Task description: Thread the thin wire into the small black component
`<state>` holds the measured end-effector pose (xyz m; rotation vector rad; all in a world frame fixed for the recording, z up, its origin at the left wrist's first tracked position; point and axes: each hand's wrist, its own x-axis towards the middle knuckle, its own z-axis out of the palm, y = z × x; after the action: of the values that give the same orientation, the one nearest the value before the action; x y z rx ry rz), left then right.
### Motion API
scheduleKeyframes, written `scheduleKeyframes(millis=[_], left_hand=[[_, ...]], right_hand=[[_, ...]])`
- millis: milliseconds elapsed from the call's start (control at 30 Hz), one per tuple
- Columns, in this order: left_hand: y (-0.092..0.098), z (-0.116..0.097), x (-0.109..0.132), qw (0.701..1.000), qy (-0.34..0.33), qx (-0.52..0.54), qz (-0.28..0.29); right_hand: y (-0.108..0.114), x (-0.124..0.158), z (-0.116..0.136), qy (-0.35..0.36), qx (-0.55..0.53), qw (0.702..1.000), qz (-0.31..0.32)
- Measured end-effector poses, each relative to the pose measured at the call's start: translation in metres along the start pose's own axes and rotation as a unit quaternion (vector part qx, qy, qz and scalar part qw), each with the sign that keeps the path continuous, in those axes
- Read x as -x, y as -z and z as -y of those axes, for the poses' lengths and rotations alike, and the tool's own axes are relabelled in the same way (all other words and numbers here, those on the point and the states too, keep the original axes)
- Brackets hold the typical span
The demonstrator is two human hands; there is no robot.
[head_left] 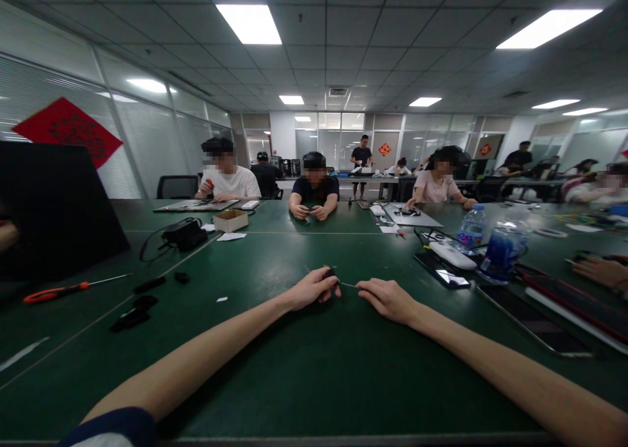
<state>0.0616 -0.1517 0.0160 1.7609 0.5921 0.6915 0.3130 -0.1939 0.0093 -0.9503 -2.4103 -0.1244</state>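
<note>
Both my arms reach out over the green table (314, 368). My left hand (314, 288) is closed in a pinch around a small dark part (331, 273) held just above the tabletop. My right hand (387, 298) is closed too, pinching the end of a thin metal tool (349, 285) whose tip points left toward the dark part. The two hands are a few centimetres apart, almost touching through the tool.
An orange-handled screwdriver (63, 290) and small black parts (132, 313) lie at the left. A cardboard box (230, 220) and black cable bundle (184, 233) sit farther back. Phones (440, 270), water bottles (500, 250) and another person's hand (601, 270) are at the right. Several people sit across the table.
</note>
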Motion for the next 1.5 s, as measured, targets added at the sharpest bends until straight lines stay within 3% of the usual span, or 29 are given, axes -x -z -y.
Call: scheduleKeyframes(millis=[100,167,267,433,567,1500], left_hand=[[-0.005,-0.003,0.002,0.997,0.007,-0.04,0.07],[-0.008,-0.004,0.002,0.994,0.011,-0.054,0.089],[-0.01,-0.005,0.002,0.998,0.012,-0.033,0.051],[-0.005,0.0,-0.001,0.999,0.012,0.03,-0.006],[-0.003,0.005,-0.004,0.997,0.008,0.067,-0.025],[-0.004,0.007,-0.004,1.0,0.009,0.021,-0.018]], right_hand=[[-0.005,-0.004,-0.01,-0.093,-0.009,0.99,-0.108],[-0.007,-0.006,-0.017,-0.139,-0.007,0.98,-0.143],[-0.006,-0.007,-0.019,-0.13,-0.008,0.984,-0.119],[0.002,-0.004,-0.001,-0.019,-0.017,0.999,-0.021],[0.006,-0.004,0.005,0.008,-0.013,1.0,0.024],[0.004,-0.003,-0.002,0.008,-0.004,0.999,0.035]])
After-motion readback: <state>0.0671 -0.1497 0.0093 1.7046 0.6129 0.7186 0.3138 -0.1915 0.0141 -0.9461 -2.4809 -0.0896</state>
